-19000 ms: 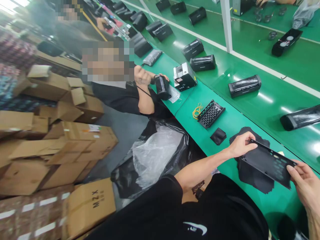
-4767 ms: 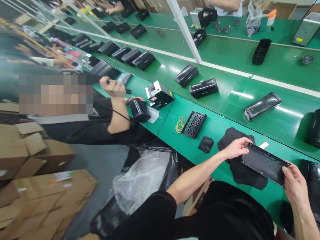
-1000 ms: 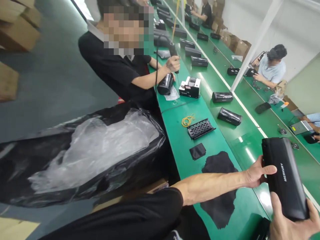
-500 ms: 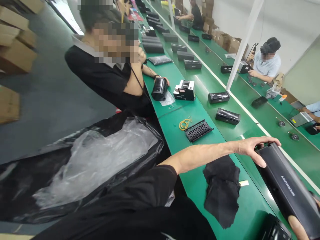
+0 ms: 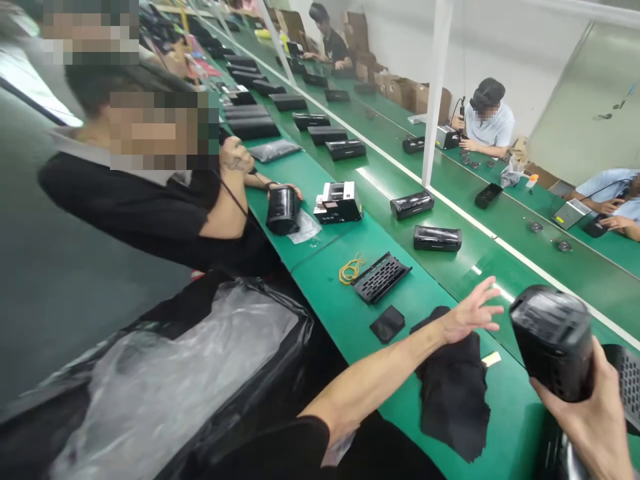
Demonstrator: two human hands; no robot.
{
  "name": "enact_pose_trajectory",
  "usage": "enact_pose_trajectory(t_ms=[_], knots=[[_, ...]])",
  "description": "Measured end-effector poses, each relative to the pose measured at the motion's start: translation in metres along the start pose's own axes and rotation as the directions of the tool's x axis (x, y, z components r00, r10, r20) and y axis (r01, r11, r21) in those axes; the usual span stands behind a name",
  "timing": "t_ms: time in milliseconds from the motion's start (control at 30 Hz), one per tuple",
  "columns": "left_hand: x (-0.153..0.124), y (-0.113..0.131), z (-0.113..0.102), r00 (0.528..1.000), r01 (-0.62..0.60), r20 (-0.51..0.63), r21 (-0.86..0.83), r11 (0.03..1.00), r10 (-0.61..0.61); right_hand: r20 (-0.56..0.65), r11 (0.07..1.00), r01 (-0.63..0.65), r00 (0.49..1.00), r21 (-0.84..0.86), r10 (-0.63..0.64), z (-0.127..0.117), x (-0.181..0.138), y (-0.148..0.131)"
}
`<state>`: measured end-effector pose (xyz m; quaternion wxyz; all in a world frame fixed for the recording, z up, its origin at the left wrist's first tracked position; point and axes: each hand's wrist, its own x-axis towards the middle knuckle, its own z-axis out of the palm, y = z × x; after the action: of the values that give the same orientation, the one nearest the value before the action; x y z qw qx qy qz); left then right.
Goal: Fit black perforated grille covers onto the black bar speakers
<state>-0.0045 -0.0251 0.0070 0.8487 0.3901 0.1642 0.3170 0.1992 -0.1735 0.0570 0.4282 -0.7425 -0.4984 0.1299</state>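
Note:
My right hand point(image 5: 595, 417) grips a black speaker housing point(image 5: 553, 340), held end-on toward the camera at the lower right. My left hand point(image 5: 470, 313) hovers over the green bench with fingers spread, holding nothing, just left of the housing. Under it lies a pile of black cloth pieces point(image 5: 453, 387). A small black cloth square point(image 5: 387, 324) and a black perforated grille panel point(image 5: 380, 277) lie farther left on the bench, beside a tangle of yellow wire point(image 5: 350, 270).
A co-worker in black point(image 5: 165, 213) holds a black cylinder point(image 5: 281, 209) beside a small machine point(image 5: 337, 202). Finished black speakers point(image 5: 437, 238) lie along the green conveyor point(image 5: 465, 260). A plastic-lined black bag point(image 5: 165, 387) stands left. Other people sit across, past a white post point(image 5: 434, 93).
My left hand has let go of the speaker housing and opened over the cloth pile. My right hand has turned the housing end-on. The view has swung left and up.

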Motion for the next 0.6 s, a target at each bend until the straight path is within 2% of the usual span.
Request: enact_pose_trajectory(t_ms=[67, 133, 167, 233, 300, 367, 400, 467, 533, 600], knots=[[-0.002, 0.022, 0.002, 0.996, -0.090, 0.031, 0.246, 0.965, 0.085, 0.030, 0.950, 0.166, 0.986, -0.265, -0.164, -0.009, 0.000, -0.008], [-0.003, 0.032, 0.008, 0.990, -0.137, 0.039, 0.435, 0.890, 0.133, 0.109, 0.844, 0.309, 0.950, -0.438, -0.292, -0.012, 0.000, -0.011], [-0.004, 0.032, 0.011, 0.989, -0.143, 0.025, 0.479, 0.866, 0.149, 0.140, 0.822, 0.344, 0.939, -0.454, -0.316, -0.013, 0.001, -0.010], [-0.008, 0.026, 0.013, 0.988, -0.130, -0.008, 0.470, 0.873, 0.152, 0.159, 0.837, 0.347, 0.938, -0.424, -0.309, -0.017, 0.000, 0.000], [-0.012, 0.020, 0.010, 0.991, -0.114, -0.024, 0.380, 0.918, 0.133, 0.125, 0.907, 0.238, 0.970, -0.347, -0.206, -0.026, -0.003, 0.013], [-0.014, 0.018, 0.004, 0.994, -0.102, -0.013, 0.273, 0.957, 0.110, 0.077, 0.987, 0.028, 0.997, -0.160, -0.016, -0.034, -0.012, 0.024], [-0.015, 0.019, 0.002, 0.995, -0.098, 0.000, 0.234, 0.967, 0.101, 0.074, 0.996, -0.084, 0.994, -0.034, 0.086, -0.037, -0.018, 0.026], [-0.014, 0.023, -0.002, 0.995, -0.096, 0.039, 0.207, 0.974, 0.090, 0.085, 0.952, -0.234, 0.972, 0.196, 0.221, -0.037, -0.030, 0.025], [-0.015, 0.028, -0.005, 0.992, -0.091, 0.103, 0.233, 0.968, 0.068, 0.058, 0.910, -0.272, 0.962, 0.315, 0.267, -0.033, -0.041, 0.017], [-0.017, 0.034, -0.005, 0.987, -0.082, 0.154, 0.283, 0.956, 0.039, 0.026, 0.896, -0.267, 0.961, 0.355, 0.276, -0.029, -0.049, 0.008]])
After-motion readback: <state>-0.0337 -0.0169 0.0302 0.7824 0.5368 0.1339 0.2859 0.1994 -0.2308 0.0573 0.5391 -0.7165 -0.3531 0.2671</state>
